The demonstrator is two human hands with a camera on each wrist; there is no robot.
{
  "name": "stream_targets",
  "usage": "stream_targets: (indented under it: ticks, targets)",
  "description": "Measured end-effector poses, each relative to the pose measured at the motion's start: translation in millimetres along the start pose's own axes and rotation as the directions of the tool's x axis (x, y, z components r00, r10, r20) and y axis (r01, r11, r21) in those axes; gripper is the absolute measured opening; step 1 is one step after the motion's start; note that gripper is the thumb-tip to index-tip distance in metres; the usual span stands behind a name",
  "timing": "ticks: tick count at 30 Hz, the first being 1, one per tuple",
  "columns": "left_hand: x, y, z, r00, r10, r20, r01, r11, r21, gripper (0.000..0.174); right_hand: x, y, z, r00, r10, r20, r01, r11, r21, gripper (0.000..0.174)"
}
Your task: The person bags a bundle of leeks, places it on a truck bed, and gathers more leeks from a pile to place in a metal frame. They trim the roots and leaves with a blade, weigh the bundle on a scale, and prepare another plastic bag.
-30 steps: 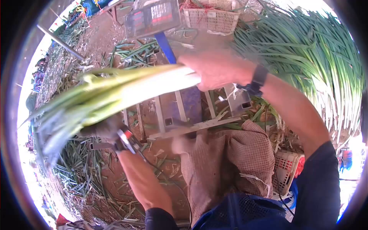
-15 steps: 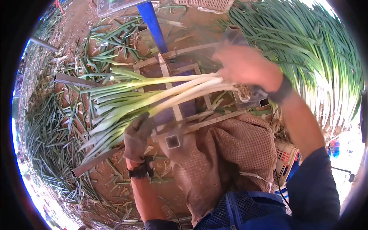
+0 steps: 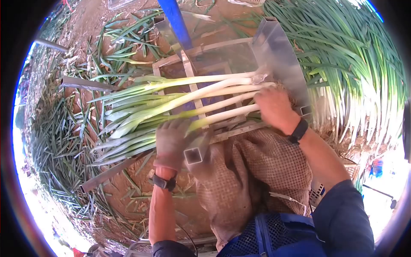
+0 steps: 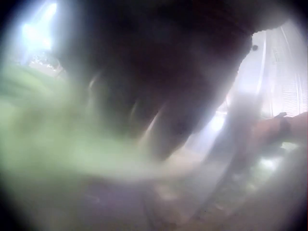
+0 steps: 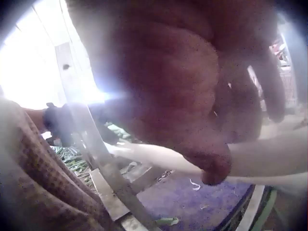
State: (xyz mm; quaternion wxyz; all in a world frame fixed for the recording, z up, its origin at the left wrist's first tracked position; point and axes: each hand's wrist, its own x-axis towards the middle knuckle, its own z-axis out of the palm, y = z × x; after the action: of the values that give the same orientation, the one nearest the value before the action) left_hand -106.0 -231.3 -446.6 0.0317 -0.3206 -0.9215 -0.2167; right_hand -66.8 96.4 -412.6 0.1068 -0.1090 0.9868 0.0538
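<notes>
Several long green onions (image 3: 205, 92) lie side by side across a metal frame (image 3: 187, 70), green leaves to the left and white root ends against a metal plate (image 3: 282, 55) on the right. My gloved left hand (image 3: 171, 139) rests on the lower leaves with its fingers extended; in the left wrist view the glove (image 4: 144, 72) is dark and blurred. My bare right hand (image 3: 276, 107) touches the white stalks near the roots. In the right wrist view the right hand (image 5: 168, 82) is over the white stalks (image 5: 163, 159), its fingers loosely extended.
A large pile of green onions (image 3: 342, 64) stands at the right. A blue post (image 3: 175, 21) rises behind the frame. Cut leaves (image 3: 55, 141) litter the ground at left. Brown mesh cloth (image 3: 265, 167) covers the lap below the frame.
The onions now lie more spread out across the frame, after being carried in a bundle. My right hand has moved down along the root ends; my left hand has shifted slightly right.
</notes>
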Motion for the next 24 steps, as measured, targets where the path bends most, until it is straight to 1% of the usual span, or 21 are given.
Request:
stream_targets:
  ticks: [2, 3, 4, 5, 6, 7, 8, 9, 11, 12, 13, 15, 17, 18, 19, 21, 22, 24]
  targets:
    - [-8, 2, 21, 1.000, -0.019, 0.024, 0.019, 1.000, 0.023, 0.038, -10, 11, 16, 0.989, 0.099, -0.111, -0.093, 0.994, 0.059, 0.004]
    - [-8, 1, 29, 0.999, -0.033, 0.028, 0.032, 0.999, 0.041, 0.040, -3, 12, 10, 0.993, 0.106, -0.048, -0.100, 0.988, 0.121, 0.004]
    - [-7, 0, 31, 0.998, -0.043, 0.046, 0.041, 0.999, 0.028, 0.033, 6, 9, -1, 0.994, 0.109, 0.022, -0.111, 0.976, 0.185, 0.006]
    - [-8, -7, 31, 0.995, -0.069, 0.075, 0.076, 0.993, -0.092, 0.032, 11, 2, -10, 0.988, 0.110, 0.104, -0.133, 0.959, 0.251, 0.008]
    - [-5, -17, 28, 0.990, -0.094, 0.108, 0.115, 0.971, -0.210, 0.031, 21, -5, -18, 0.975, 0.138, -0.173, -0.067, 0.929, 0.363, 0.010]
    - [1, -22, 22, 0.984, -0.118, 0.136, 0.156, 0.934, -0.320, 0.030, 38, -4, -18, 0.964, 0.127, -0.235, -0.033, 0.929, 0.367, 0.008]
    - [17, -5, -8, 0.985, -0.110, 0.131, 0.146, 0.940, -0.307, 0.032, 55, -7, -17, 0.957, 0.111, -0.268, -0.006, 0.931, 0.364, 0.007]
    - [27, -8, -15, 0.982, -0.152, 0.113, 0.178, 0.947, -0.268, 0.035, 70, -7, -14, 0.949, 0.094, -0.303, 0.023, 0.932, 0.361, 0.007]
    - [52, -20, -17, 0.969, -0.235, 0.078, 0.245, 0.951, -0.190, 0.042, 103, 0, 30, 0.935, -0.015, -0.355, 0.128, 0.946, 0.297, 0.009]
    - [62, -27, -16, 0.973, -0.221, 0.064, 0.228, 0.965, -0.132, 0.044, 112, 1, 47, 0.923, -0.070, -0.378, 0.179, 0.949, 0.261, 0.011]
    - [72, -36, -15, 0.978, -0.204, 0.050, 0.207, 0.975, -0.076, 0.046, 111, 1, 45, 0.921, -0.094, -0.378, 0.197, 0.950, 0.244, 0.011]
    - [92, -51, -9, 0.986, -0.166, 0.033, 0.165, 0.986, 0.028, 0.049, 100, 5, 37, 0.919, -0.142, -0.368, 0.231, 0.950, 0.208, 0.012]
    - [113, -64, -3, 0.992, -0.122, 0.016, 0.119, 0.984, 0.133, 0.052, 72, 11, 9, 0.986, -0.039, -0.161, 0.073, 0.974, 0.216, 0.011]
    - [120, -69, 0, 0.990, -0.134, 0.052, 0.122, 0.974, 0.191, 0.053, 60, 13, 2, 0.998, 0.014, -0.054, -0.003, 0.978, 0.207, 0.012]
    - [121, -73, 3, 0.973, -0.195, 0.125, 0.168, 0.966, 0.199, 0.053, 51, 19, 8, 0.999, 0.031, 0.011, -0.032, 0.975, 0.219, 0.012]
    - [126, -76, 8, 0.917, -0.296, 0.268, 0.240, 0.945, 0.222, 0.054, 31, 27, 20, 0.987, 0.076, 0.139, -0.108, 0.966, 0.236, 0.012]
    - [125, -76, 10, 0.952, -0.234, 0.197, 0.188, 0.956, 0.225, 0.054, 28, 24, 23, 0.993, 0.094, 0.068, -0.106, 0.975, 0.196, 0.011]
    - [127, -70, 5, 0.923, -0.256, 0.286, 0.180, 0.947, 0.268, 0.052, 28, 28, 21, 0.990, 0.122, 0.074, -0.134, 0.973, 0.189, 0.010]
